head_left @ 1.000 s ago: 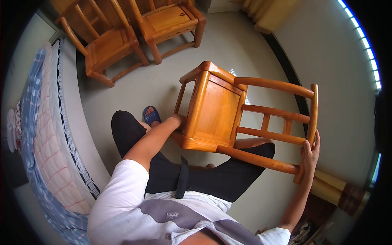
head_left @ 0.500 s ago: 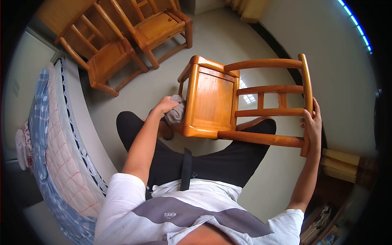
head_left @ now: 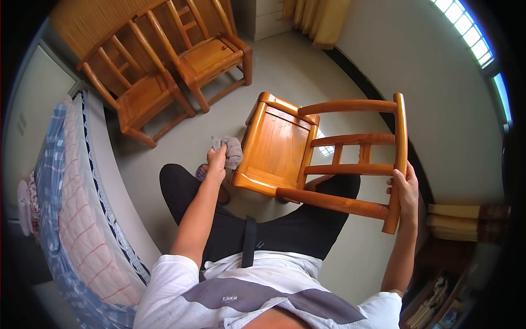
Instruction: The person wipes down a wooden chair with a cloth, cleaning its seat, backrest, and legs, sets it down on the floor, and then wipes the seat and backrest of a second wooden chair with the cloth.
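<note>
A glossy orange-brown wooden chair (head_left: 276,145) is tilted in front of me, its seat facing up toward me and its backrest pointing right. My right hand (head_left: 404,189) is closed round the top rail of the backrest, near its lower end. A crumpled grey cloth (head_left: 232,152) is gripped in my left hand (head_left: 217,160), just left of the seat's edge. The cloth looks slightly apart from the chair. My knees are spread on either side, below the chair.
Two similar wooden chairs (head_left: 211,57) stand side by side at the upper left. A bed with a pink-and-white quilt (head_left: 82,219) runs along the left. Yellow curtains (head_left: 318,22) hang at the top, and a shelf with folded yellow items (head_left: 453,222) is at the right.
The cloth, hidden at first, came into view beside the seat and has since moved a little away from it with my left hand. The chair has shifted slightly left in view, with my right hand still on it.
</note>
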Tool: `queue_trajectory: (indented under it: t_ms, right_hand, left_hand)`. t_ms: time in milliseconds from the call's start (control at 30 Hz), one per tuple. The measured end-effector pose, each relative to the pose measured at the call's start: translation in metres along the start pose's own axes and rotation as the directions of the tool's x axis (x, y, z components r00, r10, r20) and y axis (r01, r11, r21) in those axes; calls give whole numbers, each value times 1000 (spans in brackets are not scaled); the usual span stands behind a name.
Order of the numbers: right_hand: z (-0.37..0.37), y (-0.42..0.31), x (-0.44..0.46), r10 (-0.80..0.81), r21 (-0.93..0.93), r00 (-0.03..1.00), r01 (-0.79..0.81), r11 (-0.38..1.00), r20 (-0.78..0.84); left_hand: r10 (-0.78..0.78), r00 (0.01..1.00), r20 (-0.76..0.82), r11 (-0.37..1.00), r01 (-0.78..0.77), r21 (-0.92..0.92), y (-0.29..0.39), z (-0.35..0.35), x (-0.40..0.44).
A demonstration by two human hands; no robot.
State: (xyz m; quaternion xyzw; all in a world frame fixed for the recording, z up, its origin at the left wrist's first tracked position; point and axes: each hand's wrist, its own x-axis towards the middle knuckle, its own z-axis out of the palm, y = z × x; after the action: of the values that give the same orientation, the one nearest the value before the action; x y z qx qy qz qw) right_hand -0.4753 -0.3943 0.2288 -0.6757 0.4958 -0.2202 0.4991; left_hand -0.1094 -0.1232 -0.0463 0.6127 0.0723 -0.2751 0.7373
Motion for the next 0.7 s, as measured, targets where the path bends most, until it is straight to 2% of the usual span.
queue_trajectory:
  t_ms: [200,400,600,700]
  right_hand:
    - [29,-23,-32,8,75,1000,-7,997,-14]
    - [40,-30,-39,5,189,1000,-7,982,10]
    - [58,-43,-51,-36,201,998,27,979,41]
    - [64,-43,-51,-61,226,997,49,973,45]
  left_hand:
    - [42,999,5,996,-41,-82,10,16,-7]
    - [74,997,-13,997,-74,-37,13,23,-16]
    - [108,991,-79,994,-109,-7,12,17,-19]
    - [115,993,-11,986,-116,-119,15,20,-25]
